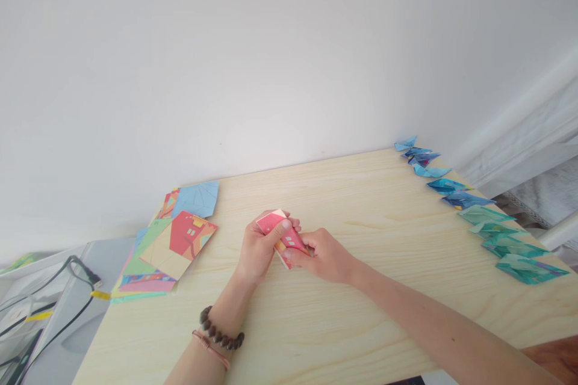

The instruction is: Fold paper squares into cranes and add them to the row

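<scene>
Well, at the far left a black cable (84, 305) with a plug at its end loops across a grey unit (97, 264), a yellow tag (100, 295) close to the plug. Just right of that, on the pale wood-grain surface (361, 210), lies a loose, overlapping pile of patterned paper sheets (151, 246), mostly green, pink, cream and red, with a creased light blue sheet (196, 198) at its far end. Next comes the left arm, wearing a dark beaded bracelet (221, 335) and a thin copper-coloured bangle (211, 349). The left hand (258, 249) has its grip closed on a small red-and-pink folded paper (294, 240), thumb pressed on top. That paper is held over the middle of the surface, tilted, between both hands. The right hand (332, 257) has its grip closed too, pinching the paper's nearer right part. Well apart, along the right edge, pointed folded paper shapes stand in a slanting row: blue ones (467, 200) farther off, green ones (533, 269) nearer.
</scene>
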{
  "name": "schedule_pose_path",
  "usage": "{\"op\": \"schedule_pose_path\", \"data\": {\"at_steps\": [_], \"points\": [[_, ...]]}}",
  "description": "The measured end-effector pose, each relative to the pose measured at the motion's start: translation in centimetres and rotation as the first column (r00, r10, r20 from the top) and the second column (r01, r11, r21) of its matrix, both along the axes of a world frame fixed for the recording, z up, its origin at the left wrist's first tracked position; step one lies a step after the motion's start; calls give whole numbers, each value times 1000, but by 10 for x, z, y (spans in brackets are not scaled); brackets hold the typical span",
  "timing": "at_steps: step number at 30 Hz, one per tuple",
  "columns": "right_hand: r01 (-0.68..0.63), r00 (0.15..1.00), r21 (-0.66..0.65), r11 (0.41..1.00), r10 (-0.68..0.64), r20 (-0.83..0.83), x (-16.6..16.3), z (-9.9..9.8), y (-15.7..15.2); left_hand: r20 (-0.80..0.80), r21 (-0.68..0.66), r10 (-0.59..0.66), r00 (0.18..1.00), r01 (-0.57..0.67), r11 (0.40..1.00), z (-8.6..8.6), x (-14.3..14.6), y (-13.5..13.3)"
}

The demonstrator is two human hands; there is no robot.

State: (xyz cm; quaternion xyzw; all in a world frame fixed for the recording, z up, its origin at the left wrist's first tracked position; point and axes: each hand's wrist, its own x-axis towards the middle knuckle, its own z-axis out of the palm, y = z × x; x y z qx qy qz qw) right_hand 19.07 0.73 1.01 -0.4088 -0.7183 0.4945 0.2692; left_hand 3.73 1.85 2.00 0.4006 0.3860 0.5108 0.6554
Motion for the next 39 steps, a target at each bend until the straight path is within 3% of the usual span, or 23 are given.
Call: {"op": "schedule_pose_path", "data": {"at_steps": [9,17,28,36,39], "points": [[-18,1000,83,996,17,22,2,7,0,-54,-15,43,998,-44,999,5,1,-1],[-11,996,80,997,3,94,0,-2,-1,-46,-18,17,999,-17,1000,3,2,-2],[-25,999,118,993,19,50,1,6,-2,-38,-26,52,998,-53,998,3,2,-1],[12,996,141,990,-23,81,-3,1,-2,-24,-68,1,1000,-3,998,5,1,-1],[15,995,119,993,-26,96,-4,2,-2,-16,-78,46,999,-47,996,7,0,-1]]}}
